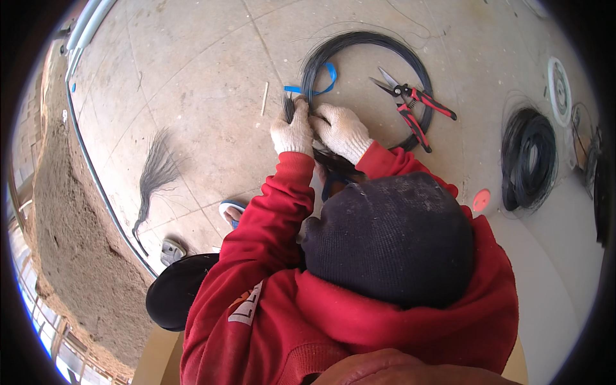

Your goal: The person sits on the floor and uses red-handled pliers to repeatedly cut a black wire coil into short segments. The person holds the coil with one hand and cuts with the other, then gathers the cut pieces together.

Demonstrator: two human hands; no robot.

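Observation:
Both my hands wear white knit gloves and come out of red sleeves. My left hand (293, 130) is closed around a bundle of thin black wires (289, 106), whose loose ends stick up past the fingers. Close beside it, my right hand (343, 133) has its fingers curled together at the same bundle. What the right fingertips grip is partly hidden. A large coil of black wire (420, 61) lies on the floor just beyond my hands. Red-handled snips (404, 95) rest across its right side with their blades apart. A blue strap (331, 75) loops at the coil's left edge.
Another frayed wire bundle (156, 168) lies at left. More black wire coils (534, 154) sit at right, near a white round piece (559, 91) and an orange disc (481, 199). A thin pale stick (265, 98) lies left of my hands. A dark knit cap (391, 237) blocks the lower middle.

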